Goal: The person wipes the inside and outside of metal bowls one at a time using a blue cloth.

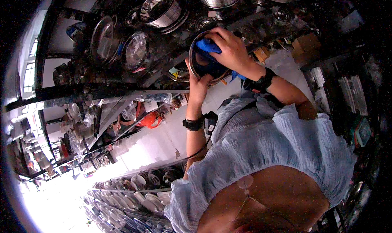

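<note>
A round metal bowl or dish with a shiny rim is held up in front of me, its inside dark. My left hand grips its near left edge, the thumb over the rim and fingers behind. Bunched under the fingers of my right hand, a blue cloth presses against the bowl's inner wall near the far rim. More blue fabric shows below the bowl by my right wrist; whether it is the same cloth, I cannot tell. Each wrist wears a black strap device.
Stacked steel basins and another stack of steel pans stand on the shelf beyond the bowl. To the left are plastic-wrapped round dishes. A lower shelf holds an orange-red item. White plates line a rack at lower left.
</note>
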{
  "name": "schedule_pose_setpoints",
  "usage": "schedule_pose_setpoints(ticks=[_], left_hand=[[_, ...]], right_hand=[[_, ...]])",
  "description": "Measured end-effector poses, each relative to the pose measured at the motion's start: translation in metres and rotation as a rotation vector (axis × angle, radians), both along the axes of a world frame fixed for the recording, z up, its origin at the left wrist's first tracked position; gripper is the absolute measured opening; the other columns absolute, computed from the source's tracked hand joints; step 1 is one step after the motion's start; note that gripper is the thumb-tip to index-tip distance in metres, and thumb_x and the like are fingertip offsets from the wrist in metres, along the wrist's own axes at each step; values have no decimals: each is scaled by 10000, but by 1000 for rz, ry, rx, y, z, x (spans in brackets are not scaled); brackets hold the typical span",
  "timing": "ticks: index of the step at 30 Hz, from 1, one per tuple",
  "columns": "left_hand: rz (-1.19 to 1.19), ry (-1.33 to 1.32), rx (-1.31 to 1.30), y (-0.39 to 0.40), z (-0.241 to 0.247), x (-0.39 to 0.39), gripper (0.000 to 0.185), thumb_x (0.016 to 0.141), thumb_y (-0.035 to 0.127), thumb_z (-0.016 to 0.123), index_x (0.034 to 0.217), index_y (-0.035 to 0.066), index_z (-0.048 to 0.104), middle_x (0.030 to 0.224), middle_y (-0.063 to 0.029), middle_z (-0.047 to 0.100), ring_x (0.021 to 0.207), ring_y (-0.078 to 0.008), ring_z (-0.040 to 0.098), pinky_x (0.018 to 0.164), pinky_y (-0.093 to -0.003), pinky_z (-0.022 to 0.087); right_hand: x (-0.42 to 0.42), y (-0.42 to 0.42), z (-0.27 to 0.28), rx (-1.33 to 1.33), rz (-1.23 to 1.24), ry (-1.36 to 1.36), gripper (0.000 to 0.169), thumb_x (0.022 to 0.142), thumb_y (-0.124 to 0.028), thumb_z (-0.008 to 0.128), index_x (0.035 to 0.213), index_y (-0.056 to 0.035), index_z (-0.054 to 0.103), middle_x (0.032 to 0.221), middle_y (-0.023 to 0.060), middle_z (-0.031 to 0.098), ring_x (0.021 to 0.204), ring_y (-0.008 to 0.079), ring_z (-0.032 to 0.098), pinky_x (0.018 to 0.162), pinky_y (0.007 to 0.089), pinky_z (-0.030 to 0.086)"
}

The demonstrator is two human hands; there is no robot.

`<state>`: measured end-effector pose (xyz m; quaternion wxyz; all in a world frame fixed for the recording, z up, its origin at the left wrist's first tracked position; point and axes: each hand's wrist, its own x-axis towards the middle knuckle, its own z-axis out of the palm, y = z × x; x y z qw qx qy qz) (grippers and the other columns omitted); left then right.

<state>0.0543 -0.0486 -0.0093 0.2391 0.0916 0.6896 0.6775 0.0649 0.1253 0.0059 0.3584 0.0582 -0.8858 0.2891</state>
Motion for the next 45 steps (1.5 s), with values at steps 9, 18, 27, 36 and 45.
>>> schedule_pose_setpoints(ticks=[9, 18, 27, 36, 45], left_hand=[[-23, 203, 164, 16, 34, -24, 747, 634, -95, 461, 1324, 101, 254, 1177, -72, 438, 1069, -161, 433, 897, -272, 397], [124, 120, 184, 77, 60, -55, 403, 748, -19, 551, 1142, 29, 482, 1044, -43, 558, 919, -142, 536, 779, -260, 444], [130, 73, 380, 145, 88, -110, 597, 863, 145, 549, 1367, 109, 231, 1312, -108, 368, 1127, -267, 465, 757, -440, 539], [169, 551, 36, 166, 50, -143, 625, 877, 147, 538, 1348, 22, 147, 1375, -180, 258, 1178, -331, 404, 901, -397, 431], [189, 740, -386, 168, 41, -145, 675, 825, 224, 650, 1304, -28, 247, 1262, -290, 309, 1170, -451, 372, 952, -427, 354]], right_hand=[[2, 8, 7, 77, 141, -39, 448, 600, -74, 714, 1029, -76, 583, 1111, 65, 539, 999, 276, 549, 820, 385, 489], [-10, 87, 27, -130, -192, 275, 468, 568, -153, 795, 989, -128, 593, 1064, 89, 533, 962, 306, 563, 749, 390, 500], [-28, 136, 49, -206, -184, 273, 421, 618, -228, 808, 949, -95, 584, 1022, 110, 545, 891, 312, 586, 728, 392, 504], [-43, 153, 56, -221, -145, 292, 447, 615, -227, 814, 946, -68, 559, 989, 127, 537, 872, 311, 573, 721, 387, 495], [-55, 152, 50, -224, -128, 268, 425, 625, -231, 803, 936, -66, 564, 982, 121, 538, 865, 311, 577, 717, 382, 493]])
